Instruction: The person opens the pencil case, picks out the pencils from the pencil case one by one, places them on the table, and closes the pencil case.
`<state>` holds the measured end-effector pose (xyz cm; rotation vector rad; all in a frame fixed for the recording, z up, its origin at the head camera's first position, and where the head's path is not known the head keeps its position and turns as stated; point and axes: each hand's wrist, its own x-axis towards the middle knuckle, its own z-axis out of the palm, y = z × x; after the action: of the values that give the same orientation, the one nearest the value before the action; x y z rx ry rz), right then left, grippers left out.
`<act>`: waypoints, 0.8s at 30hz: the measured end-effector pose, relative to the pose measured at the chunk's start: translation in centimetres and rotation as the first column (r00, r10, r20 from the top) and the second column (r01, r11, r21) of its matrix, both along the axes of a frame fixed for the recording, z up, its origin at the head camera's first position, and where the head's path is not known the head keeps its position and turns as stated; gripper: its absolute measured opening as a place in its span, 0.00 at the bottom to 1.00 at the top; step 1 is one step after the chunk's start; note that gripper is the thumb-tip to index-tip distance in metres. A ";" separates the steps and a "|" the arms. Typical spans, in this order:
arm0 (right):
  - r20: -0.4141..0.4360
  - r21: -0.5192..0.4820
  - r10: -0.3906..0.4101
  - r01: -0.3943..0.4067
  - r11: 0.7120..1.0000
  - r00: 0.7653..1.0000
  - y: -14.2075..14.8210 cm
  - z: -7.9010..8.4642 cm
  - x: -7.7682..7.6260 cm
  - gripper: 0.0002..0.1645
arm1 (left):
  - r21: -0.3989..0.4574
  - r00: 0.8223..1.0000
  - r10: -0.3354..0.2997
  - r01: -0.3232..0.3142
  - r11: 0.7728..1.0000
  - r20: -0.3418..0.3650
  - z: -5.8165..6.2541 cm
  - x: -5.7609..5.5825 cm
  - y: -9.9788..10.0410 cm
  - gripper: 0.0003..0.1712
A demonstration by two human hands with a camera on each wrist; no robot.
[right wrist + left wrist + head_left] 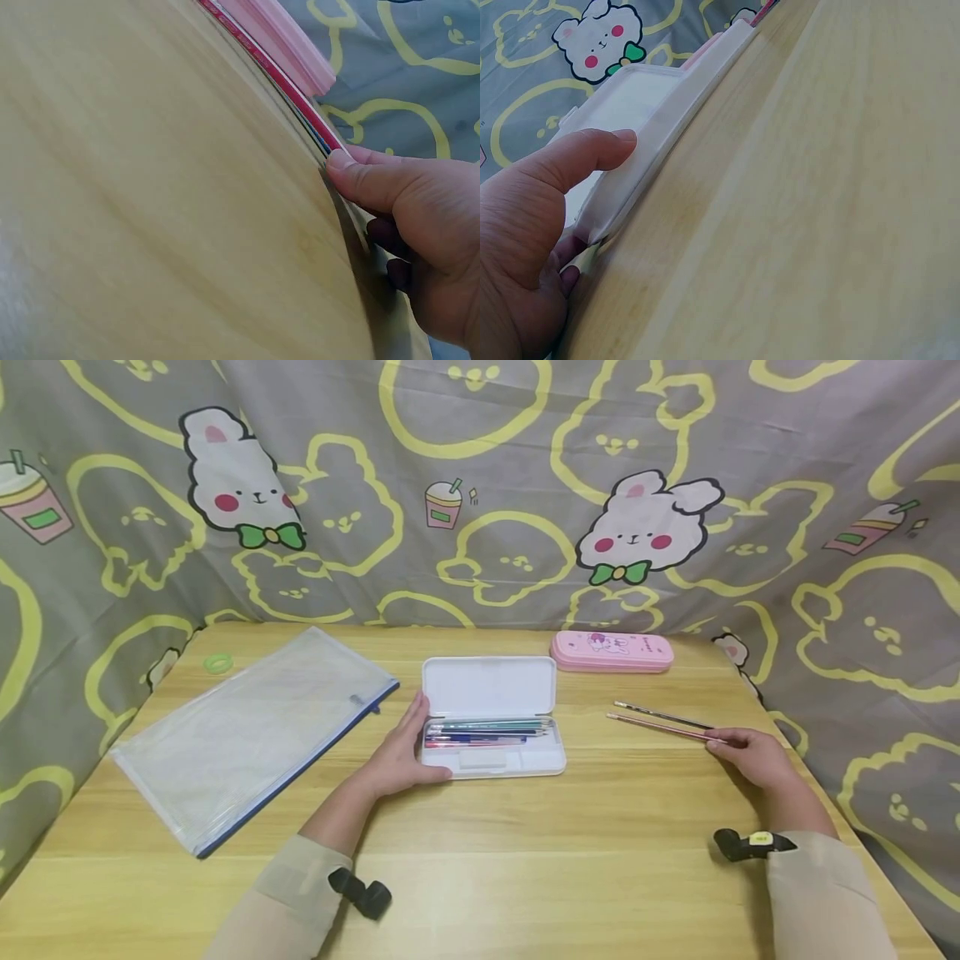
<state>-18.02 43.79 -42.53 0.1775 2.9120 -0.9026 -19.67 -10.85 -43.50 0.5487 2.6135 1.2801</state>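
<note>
In the head view a white pencil box (489,687) lies with its lid raised, holding several pencils and pens (487,732) and a white eraser (482,761). My left hand (401,752) grips the box's left end, thumb at the front edge and fingers round the side. The left wrist view shows the thumb (604,154) on the box's front wall. At the right, my right hand (750,756) pinches a red pencil (660,726) and a black pencil (660,714) by their ends, thumb against fingers. In the right wrist view the red pencil (262,60) overlaps most of the darker one.
A clear zip pouch with a blue edge (262,735) covers the table's left part, a green ring (218,663) behind it. Behind the pencils lies a pink pencil case (611,652). A patterned curtain (495,585) closes off the table's back and sides.
</note>
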 end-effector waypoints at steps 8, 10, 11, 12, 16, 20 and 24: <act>0.008 0.027 0.002 -0.003 1.000 1.000 0.3 -0.4 -0.3 0.36 | 0.002 1.000 -0.007 0.007 1.000 -0.007 -0.1 -0.1 0.0 0.73; 0.004 0.025 0.000 0.000 1.000 1.000 0.3 -0.5 -0.3 0.36 | 0.006 1.000 -0.008 0.008 1.000 -0.007 -0.1 -0.1 0.0 0.73; 0.002 0.022 0.000 0.000 1.000 1.000 0.3 -0.5 -0.3 0.35 | 0.007 1.000 -0.007 0.007 1.000 -0.005 -0.2 -0.1 0.0 0.73; 0.002 0.019 -0.001 0.001 1.000 1.000 0.3 -0.5 -0.3 0.36 | 0.009 1.000 -0.005 0.005 1.000 -0.003 -0.2 -0.2 0.0 0.73; -0.002 0.012 -0.010 0.010 1.000 1.000 0.1 -0.4 -0.1 0.36 | 0.010 1.000 -0.003 0.004 1.000 -0.014 -0.4 -0.2 -0.1 0.73; -0.035 0.004 -0.028 0.029 1.000 0.999 -0.7 -0.1 0.2 0.37 | 0.005 0.999 -0.003 0.003 1.000 -0.035 -0.4 -0.1 -0.1 0.73; -0.110 -0.036 -0.047 0.043 0.998 0.993 -2.9 0.5 0.4 0.34 | 0.008 1.000 0.001 -0.001 1.000 -0.031 -0.4 -0.1 -0.1 0.73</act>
<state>-17.61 40.91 -42.04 0.1979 3.0032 -0.9994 -19.80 -10.93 -43.86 0.5735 2.6353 1.2924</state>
